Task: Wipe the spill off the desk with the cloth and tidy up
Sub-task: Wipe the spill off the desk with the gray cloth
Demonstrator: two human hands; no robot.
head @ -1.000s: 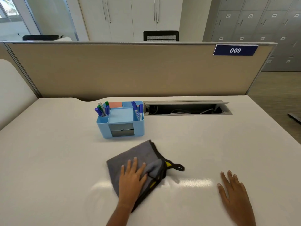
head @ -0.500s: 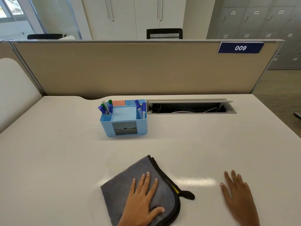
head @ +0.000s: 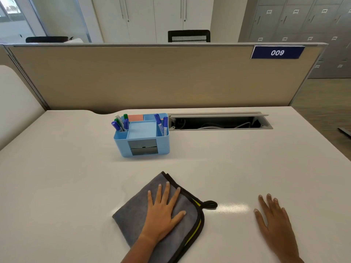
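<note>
We see an office bay with a beige partition (head: 152, 76) behind a white desk (head: 57, 177), the partition carrying a blue sign (head: 277, 52) that reads 009. An open cable tray (head: 218, 122) is set into the desk's far edge, and just left of it stands a light blue organiser (head: 142, 137) with markers (head: 161, 123) upright in its side compartments. Nearer us, a grey cloth (head: 133, 215) with black trim lies folded on the desk. Our left hand (head: 163, 211) presses flat on it, fingers spread. Our right hand (head: 273, 217) rests palm down on the bare desk, well apart from the cloth, fingers spread, holding nothing
</note>
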